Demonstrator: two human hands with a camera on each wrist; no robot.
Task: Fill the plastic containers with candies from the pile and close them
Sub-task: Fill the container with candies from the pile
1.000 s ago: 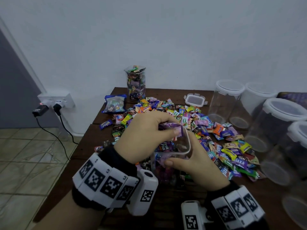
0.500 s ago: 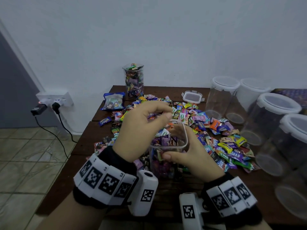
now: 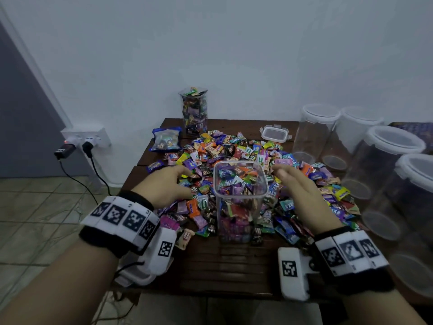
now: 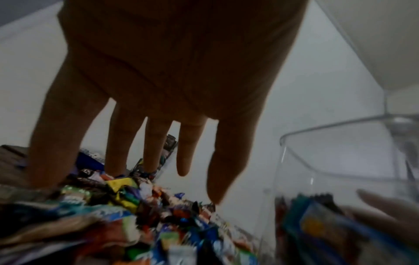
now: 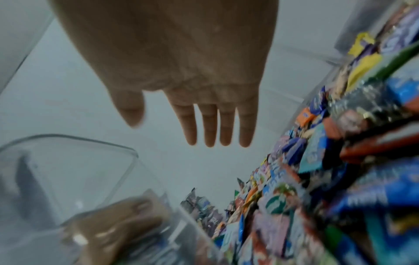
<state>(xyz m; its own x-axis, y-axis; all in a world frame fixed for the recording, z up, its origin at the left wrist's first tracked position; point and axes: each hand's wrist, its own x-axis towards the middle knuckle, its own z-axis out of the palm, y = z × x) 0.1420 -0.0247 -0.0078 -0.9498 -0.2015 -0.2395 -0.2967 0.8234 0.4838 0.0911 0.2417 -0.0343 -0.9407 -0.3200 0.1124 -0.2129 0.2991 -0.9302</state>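
Note:
A clear square container (image 3: pixel 239 202) stands open-topped in the middle of the candy pile (image 3: pixel 234 151), mostly filled with wrapped candies. My left hand (image 3: pixel 164 184) hovers over the candies just left of it, fingers spread and straight (image 4: pixel 156 143), holding nothing. My right hand (image 3: pixel 297 184) hovers to its right, fingers straight and together (image 5: pixel 217 125), also empty. Neither hand touches the container (image 4: pixel 340 179), whose rim (image 5: pixel 68 141) shows in both wrist views. Its loose lid (image 3: pixel 274 133) lies at the back of the pile.
A filled lidless container (image 3: pixel 194 111) stands at the back by the wall, a blue candy bag (image 3: pixel 166 138) beside it. Several empty lidded containers (image 3: pixel 386 165) crowd the right side. The dark wooden table's front strip (image 3: pixel 225 266) is bare. Wall sockets with plugs (image 3: pixel 82 141) sit left.
Both hands have let go of the container and moved apart to either side of it. The left hand dropped its candies in and now spreads open over the pile.

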